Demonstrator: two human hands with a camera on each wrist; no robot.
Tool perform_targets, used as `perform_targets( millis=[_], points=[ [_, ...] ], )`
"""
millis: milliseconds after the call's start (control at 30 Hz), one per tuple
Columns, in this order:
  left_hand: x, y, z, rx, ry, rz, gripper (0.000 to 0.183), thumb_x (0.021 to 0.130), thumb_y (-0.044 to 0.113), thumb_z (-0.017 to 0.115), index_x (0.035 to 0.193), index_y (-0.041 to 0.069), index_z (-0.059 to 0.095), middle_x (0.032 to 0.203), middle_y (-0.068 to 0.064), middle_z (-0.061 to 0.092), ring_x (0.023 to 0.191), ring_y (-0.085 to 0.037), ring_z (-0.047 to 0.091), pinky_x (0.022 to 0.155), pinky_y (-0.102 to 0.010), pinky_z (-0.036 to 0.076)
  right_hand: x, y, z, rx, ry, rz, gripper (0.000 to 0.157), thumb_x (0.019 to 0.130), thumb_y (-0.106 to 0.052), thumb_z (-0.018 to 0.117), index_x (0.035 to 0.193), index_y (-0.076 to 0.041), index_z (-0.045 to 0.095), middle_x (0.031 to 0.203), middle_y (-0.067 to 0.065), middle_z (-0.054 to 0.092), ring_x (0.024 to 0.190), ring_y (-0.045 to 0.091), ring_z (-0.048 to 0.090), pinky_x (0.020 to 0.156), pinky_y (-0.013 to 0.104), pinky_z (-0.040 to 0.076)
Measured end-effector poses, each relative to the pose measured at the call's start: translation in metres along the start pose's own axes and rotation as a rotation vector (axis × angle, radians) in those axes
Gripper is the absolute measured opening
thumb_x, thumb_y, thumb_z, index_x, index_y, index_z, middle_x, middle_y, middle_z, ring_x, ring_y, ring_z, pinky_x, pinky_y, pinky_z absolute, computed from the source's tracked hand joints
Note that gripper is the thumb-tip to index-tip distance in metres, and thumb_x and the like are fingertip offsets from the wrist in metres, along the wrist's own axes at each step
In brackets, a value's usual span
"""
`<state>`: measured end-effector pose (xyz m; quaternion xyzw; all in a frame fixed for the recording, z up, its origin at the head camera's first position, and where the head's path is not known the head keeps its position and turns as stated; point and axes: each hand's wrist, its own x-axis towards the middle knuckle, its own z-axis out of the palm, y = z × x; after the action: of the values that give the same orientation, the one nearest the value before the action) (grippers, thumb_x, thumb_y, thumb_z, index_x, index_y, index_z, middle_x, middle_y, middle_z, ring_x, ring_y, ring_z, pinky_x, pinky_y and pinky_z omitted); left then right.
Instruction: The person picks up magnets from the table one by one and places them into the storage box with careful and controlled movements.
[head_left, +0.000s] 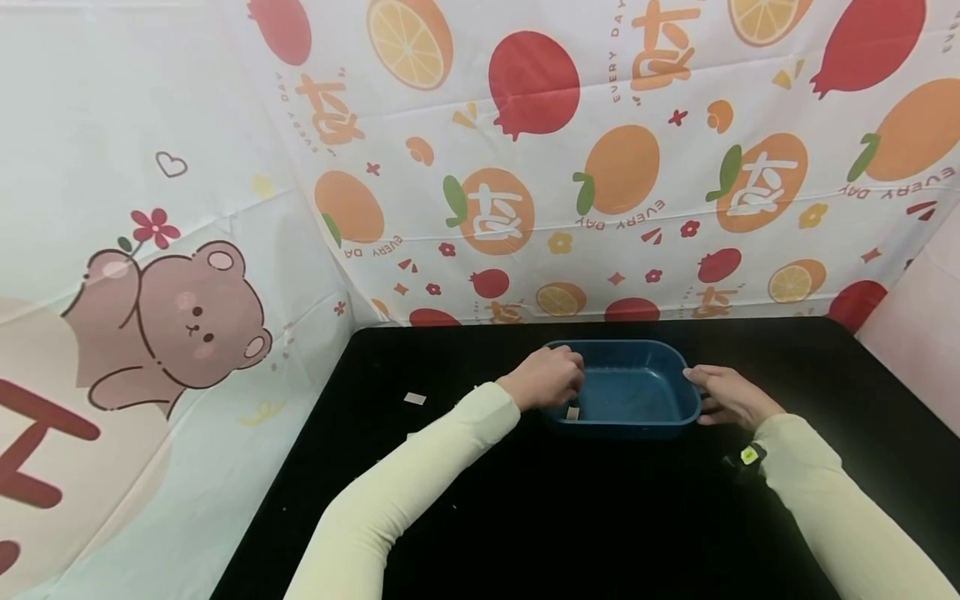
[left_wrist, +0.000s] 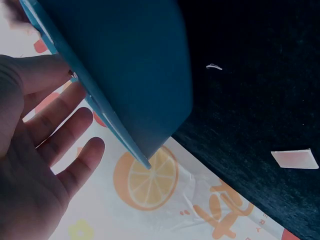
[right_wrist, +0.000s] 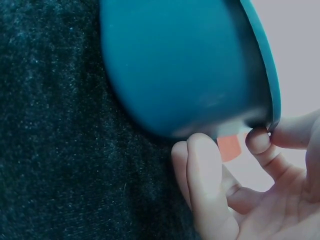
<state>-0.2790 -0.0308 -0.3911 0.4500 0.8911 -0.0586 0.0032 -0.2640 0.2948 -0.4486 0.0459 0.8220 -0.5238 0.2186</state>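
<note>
A blue rectangular plastic basin rests on the black cloth-covered table. My left hand reaches over the left end of the basin, fingers pointing down. In the left wrist view the thumb and index finger of that hand come together at the basin's rim, which hides their tips; I cannot tell whether they hold anything. A small pale flat piece lies inside the basin, just below these fingers. At the right end, my right hand pinches the rim between thumb and index finger, its other fingers against the outer wall.
On the table left of the basin lies a pale flat piece, with further bits partly behind my left sleeve. A thin white scrap lies nearby. Fruit-printed cloth hangs behind the table, and a bear-printed cloth along the left.
</note>
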Motion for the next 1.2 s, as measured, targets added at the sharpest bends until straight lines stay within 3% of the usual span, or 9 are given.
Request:
perform_targets(
  millis=[433, 900, 1200],
  points=[
    [-0.003, 0.001, 0.002, 0.003, 0.024, 0.019, 0.019, 0.097, 0.020, 0.061, 0.100, 0.022, 0.080, 0.117, 0.003, 0.068, 0.108, -0.017, 0.060, 0.086, -0.031, 0.055, 0.000, -0.004, 0.003, 0.005, 0.005, 0.007, 0.055, 0.105, -0.046, 0.038, 0.134, 0.000, 0.046, 0.119, 0.018, 0.062, 0.085, 0.016, 0.068, 0.075, 0.034, 0.061],
    [-0.017, -0.016, -0.009, -0.039, 0.052, -0.026, 0.019, 0.097, 0.019, 0.062, 0.107, 0.019, 0.079, 0.119, 0.000, 0.069, 0.111, -0.019, 0.060, 0.091, -0.036, 0.054, -0.002, -0.004, 0.002, -0.003, 0.009, 0.001, 0.055, 0.106, -0.046, 0.037, 0.134, 0.000, 0.045, 0.120, 0.019, 0.061, 0.085, 0.015, 0.068, 0.075, 0.035, 0.061],
    [-0.023, -0.021, -0.006, -0.048, 0.037, -0.058, 0.019, 0.096, 0.020, 0.064, 0.108, 0.018, 0.078, 0.120, 0.001, 0.069, 0.110, -0.019, 0.059, 0.089, -0.035, 0.054, -0.002, -0.001, 0.002, 0.002, 0.007, 0.008, 0.054, 0.106, -0.046, 0.037, 0.132, 0.000, 0.047, 0.118, 0.018, 0.061, 0.085, 0.016, 0.068, 0.074, 0.035, 0.061]
  ],
)
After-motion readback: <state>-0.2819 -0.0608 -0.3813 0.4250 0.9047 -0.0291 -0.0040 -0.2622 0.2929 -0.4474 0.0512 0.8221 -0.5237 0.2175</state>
